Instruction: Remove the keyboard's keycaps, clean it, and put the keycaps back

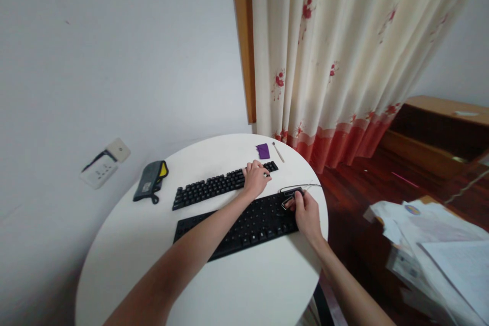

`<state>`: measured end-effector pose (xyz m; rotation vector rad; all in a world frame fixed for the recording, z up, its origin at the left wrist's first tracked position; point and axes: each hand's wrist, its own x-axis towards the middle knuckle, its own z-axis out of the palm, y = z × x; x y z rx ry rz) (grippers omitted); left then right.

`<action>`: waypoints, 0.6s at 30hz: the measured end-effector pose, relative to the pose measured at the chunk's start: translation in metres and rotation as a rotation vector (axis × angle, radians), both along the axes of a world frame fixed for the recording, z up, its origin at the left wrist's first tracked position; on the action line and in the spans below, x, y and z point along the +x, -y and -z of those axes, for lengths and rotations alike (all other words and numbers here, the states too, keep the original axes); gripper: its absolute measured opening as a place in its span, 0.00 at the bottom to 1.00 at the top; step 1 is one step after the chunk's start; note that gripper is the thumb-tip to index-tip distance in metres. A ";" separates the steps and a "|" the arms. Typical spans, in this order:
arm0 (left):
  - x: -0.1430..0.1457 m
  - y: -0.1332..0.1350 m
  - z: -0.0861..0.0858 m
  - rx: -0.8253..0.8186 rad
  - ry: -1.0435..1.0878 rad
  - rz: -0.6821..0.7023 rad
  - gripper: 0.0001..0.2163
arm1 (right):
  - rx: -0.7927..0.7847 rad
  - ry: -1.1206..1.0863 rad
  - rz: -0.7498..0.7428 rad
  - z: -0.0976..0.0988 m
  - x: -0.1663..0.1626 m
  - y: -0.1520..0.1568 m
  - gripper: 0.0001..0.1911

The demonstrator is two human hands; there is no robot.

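Two black keyboards lie on a round white table (153,265). My left hand (255,177) rests on the right end of the far keyboard (206,188), fingers curled over its keys. My right hand (305,212) sits at the right end of the near keyboard (240,226), fingers pinched on a thin wire tool (290,198) with a loop that presses on the keys. A thin cable runs from that corner toward the table's right edge.
A grey and yellow pouch (150,180) lies at the table's left. A purple card (263,151) and a thin stick (278,152) lie at the far edge. Behind hang a floral curtain (344,61) and a wall socket (105,163). Papers (431,244) are stacked at right.
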<state>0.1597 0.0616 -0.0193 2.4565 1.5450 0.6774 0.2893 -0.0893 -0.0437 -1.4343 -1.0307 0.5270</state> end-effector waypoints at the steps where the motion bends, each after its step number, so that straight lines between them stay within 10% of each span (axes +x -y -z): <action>1: 0.001 -0.003 0.004 -0.008 -0.023 -0.003 0.04 | 0.001 -0.003 -0.001 0.001 0.000 0.000 0.23; 18: -0.001 -0.005 0.008 -0.071 -0.180 -0.135 0.13 | 0.018 0.006 0.000 -0.004 0.011 0.011 0.20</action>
